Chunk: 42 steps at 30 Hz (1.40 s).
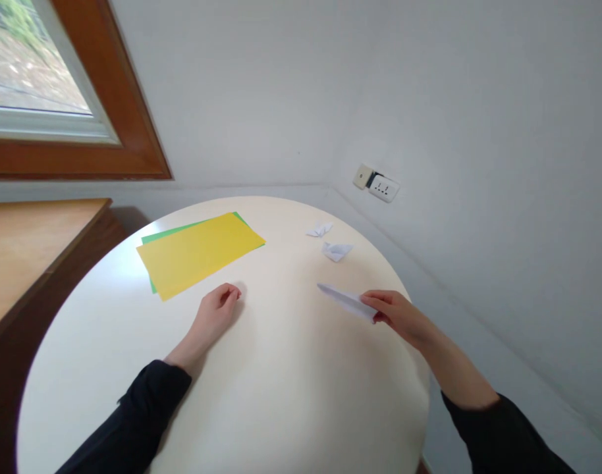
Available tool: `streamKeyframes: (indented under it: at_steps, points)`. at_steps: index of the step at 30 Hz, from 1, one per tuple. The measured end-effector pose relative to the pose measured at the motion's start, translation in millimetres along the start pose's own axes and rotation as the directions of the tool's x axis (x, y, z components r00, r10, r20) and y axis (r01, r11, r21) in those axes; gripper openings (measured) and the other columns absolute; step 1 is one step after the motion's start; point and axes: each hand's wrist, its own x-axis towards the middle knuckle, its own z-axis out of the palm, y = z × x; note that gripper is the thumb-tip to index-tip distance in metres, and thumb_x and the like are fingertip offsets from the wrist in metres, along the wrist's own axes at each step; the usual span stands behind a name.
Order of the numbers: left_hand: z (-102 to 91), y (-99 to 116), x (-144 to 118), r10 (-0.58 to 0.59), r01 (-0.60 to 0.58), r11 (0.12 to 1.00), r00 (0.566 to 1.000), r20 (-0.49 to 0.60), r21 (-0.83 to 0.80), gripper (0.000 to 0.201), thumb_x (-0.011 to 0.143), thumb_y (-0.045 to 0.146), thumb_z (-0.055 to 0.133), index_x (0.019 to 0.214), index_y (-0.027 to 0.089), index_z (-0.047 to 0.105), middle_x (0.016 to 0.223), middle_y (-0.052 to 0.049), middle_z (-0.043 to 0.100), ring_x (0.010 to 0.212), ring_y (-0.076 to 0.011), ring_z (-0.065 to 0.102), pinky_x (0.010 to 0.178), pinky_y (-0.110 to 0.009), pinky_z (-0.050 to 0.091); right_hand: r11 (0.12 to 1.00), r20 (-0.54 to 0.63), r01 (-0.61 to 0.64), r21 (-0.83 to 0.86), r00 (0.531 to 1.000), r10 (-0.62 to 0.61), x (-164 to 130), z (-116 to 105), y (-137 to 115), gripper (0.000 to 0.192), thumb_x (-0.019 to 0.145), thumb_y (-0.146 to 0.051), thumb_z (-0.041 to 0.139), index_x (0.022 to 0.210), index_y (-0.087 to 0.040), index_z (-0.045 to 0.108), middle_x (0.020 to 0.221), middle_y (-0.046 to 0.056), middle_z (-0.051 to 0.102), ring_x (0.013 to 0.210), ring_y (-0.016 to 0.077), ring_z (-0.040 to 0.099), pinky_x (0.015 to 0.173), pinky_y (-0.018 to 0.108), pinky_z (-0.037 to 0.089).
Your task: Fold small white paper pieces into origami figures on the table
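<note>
Paper plane (pixel 344 300), white and folded long and narrow, sits in the right hand (pixel 397 314) above the right part of the tabletop (pixel 281 382). Its long axis runs from lower right to upper left across the view, and its sharp nose points up and left, toward the middle of the tabletop and away from the person. The tail end is pinched between the thumb and fingers of that hand; the nose sticks out free. Whether the plane's underside touches the tabletop or hangs just over it cannot be told.

The left hand (pixel 216 313) rests on the tabletop well apart from the plane, fingers loosely curled inward, holding nothing. Both forearms wear dark sleeves pushed back from the wrists.

Just beyond the left hand lies a yellow sheet (pixel 197 253), flat, on top of a green sheet (pixel 155 236) whose edges show along the far and left sides. Beyond the plane, near the far right rim, lie two small white folded papers (pixel 336 250), close to each other.

The tabletop is round and cream-coloured, set into a corner of white walls. A socket (pixel 383 187) is on the right wall, a wood-framed window (pixel 44 99) at upper left, and a wooden shelf (pixel 29 243) below it.
</note>
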Motion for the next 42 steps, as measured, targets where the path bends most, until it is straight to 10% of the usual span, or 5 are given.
streamKeyframes:
  at_steps: [9, 13, 20, 28, 42]
  points:
    - [-1.3, 1, -3, 0.021, -0.022, 0.999, 1.0, 0.014, 0.029, 0.018, 0.069, 0.035, 0.05, 0.059, 0.021, 0.055, 0.06, -0.002, 0.058, 0.063, -0.0198, 0.052, 0.064, -0.03, 0.038, 0.993, 0.099, -0.111, 0.028, 0.989, 0.108, 16, 3, 15, 0.03, 0.074, -0.041, 0.055, 0.082, -0.016, 0.067, 0.064, 0.003, 0.061, 0.055, 0.0124, 0.055, 0.053, 0.025, 0.043]
    - [-2.3, -2, -4, 0.04, -0.04, 0.998, 0.999, 0.0, 0.051, 0.019, 0.071, 0.033, 0.047, 0.06, 0.02, 0.055, 0.061, -0.002, 0.059, 0.064, -0.02, 0.054, 0.064, -0.031, 0.039, 0.981, -0.1, -0.012, -0.192, 0.995, -0.008, 34, 24, 14, 0.036, 0.081, -0.034, 0.052, 0.111, -0.016, 0.06, 0.087, 0.009, 0.068, 0.066, 0.0144, 0.061, 0.058, 0.027, 0.046]
    - [-1.9, -3, -4, 0.031, -0.032, 0.998, 0.999, 0.016, 0.047, 0.021, 0.07, 0.036, 0.045, 0.061, 0.02, 0.054, 0.063, -0.003, 0.059, 0.065, -0.0196, 0.054, 0.065, -0.03, 0.04, 0.811, -0.043, 0.286, -0.511, 0.933, -0.356, 36, 47, 16, 0.02, 0.083, -0.028, 0.052, 0.09, -0.015, 0.066, 0.086, 0.007, 0.067, 0.076, 0.0166, 0.06, 0.07, 0.031, 0.046]
    - [-2.3, -7, -3, 0.058, -0.062, 0.987, 0.998, 0.031, 0.146, 0.026, 0.072, 0.038, 0.039, 0.065, 0.018, 0.054, 0.065, -0.003, 0.06, 0.066, -0.0185, 0.056, 0.065, -0.03, 0.043, 0.695, -0.009, 0.328, -0.64, 0.901, -0.433, 55, 79, 19, 0.011, 0.079, -0.018, 0.057, 0.079, -0.016, 0.068, 0.086, 0.007, 0.063, 0.079, 0.0172, 0.059, 0.077, 0.032, 0.045]
    - [-1.6, -5, -2, 0.042, -0.046, 0.98, 0.999, 0.021, 0.193, 0.031, 0.071, 0.044, 0.037, 0.066, 0.018, 0.055, 0.067, -0.005, 0.063, 0.068, -0.0204, 0.058, 0.066, -0.031, 0.044, 0.738, -0.34, 0.103, -0.667, 0.839, -0.424, 58, -21, 63, 0.015, 0.075, -0.023, 0.055, 0.069, -0.017, 0.067, 0.072, 0.006, 0.065, 0.066, 0.0174, 0.057, 0.066, 0.032, 0.045]
